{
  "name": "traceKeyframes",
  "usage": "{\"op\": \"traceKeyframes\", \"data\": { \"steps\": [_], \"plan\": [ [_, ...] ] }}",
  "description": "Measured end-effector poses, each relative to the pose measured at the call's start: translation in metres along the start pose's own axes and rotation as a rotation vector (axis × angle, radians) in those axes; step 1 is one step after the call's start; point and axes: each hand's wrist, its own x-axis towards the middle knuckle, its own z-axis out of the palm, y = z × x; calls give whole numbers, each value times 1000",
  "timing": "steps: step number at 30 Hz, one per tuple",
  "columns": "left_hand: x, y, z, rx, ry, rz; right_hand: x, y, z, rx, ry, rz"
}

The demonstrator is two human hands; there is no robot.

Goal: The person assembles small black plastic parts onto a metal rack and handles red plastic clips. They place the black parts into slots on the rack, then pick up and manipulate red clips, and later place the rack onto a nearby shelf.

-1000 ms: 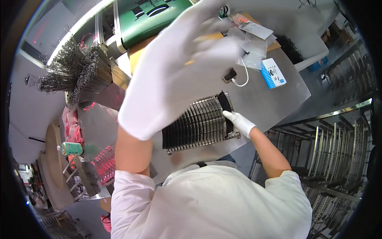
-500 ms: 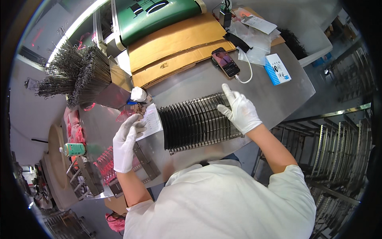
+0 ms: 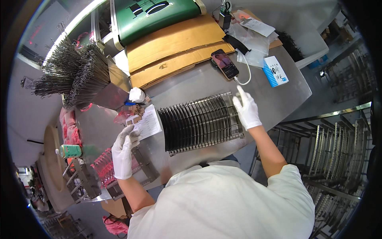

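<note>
Looking down in the head view: spotting a slatted metal rack flat on the steel table, between both hands and in front of the torso, probably set there for easy reach from either side. Packed with dark curved strips over most of its length, bare frame at the right end.

Seeing right hand, white-gloved, just beside that bare end: index finger stretched, thumb apart, nothing visible in the grasp; cannot tell whether touching the frame.

Seeing left hand, gloved too, near the lower corner of a printed sheet and apart from the rack: fingers half bent, cannot tell if empty or pinching something small.

Noting phone screen up beyond the rack, joined to a white cable, likely angled for viewing. Noting wire hooks stood in a metal bin, presumably to hold the loose bundle together.

Hard parts: left palm mostly turned away; near table edge partly blocked by white shirt; green panel cut off at top; shelving racks dim and bent near the right rim; small bits above the sheet unclear.
</note>
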Motion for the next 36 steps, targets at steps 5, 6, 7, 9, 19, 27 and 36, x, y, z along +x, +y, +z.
{"op": "traceKeyframes", "data": {
  "steps": [5, 6, 7, 9, 19, 27, 36],
  "plan": [
    [3, -14, 1, -39, -34, -18, -44, 43, -1, -210, -236, 131],
    [4, -14, 2, -41, -38, -13, -51, 40, -3, -208, -340, 207],
    [5, -14, 3, -43, -42, -8, -56, 39, -2, -229, -408, 217],
    [7, -14, 6, -41, -48, -1, -60, 36, 6, -275, -411, 259],
    [5, -11, 9, -9, -46, -12, -57, 39, 8, -325, -387, 209],
    [2, -11, 3, -24, -41, 10, -61, 45, 13, -343, -321, 147],
    [2, -11, -5, 11, 23, -20, -60, 62, 0, -368, -275, 134]
  ]
}}
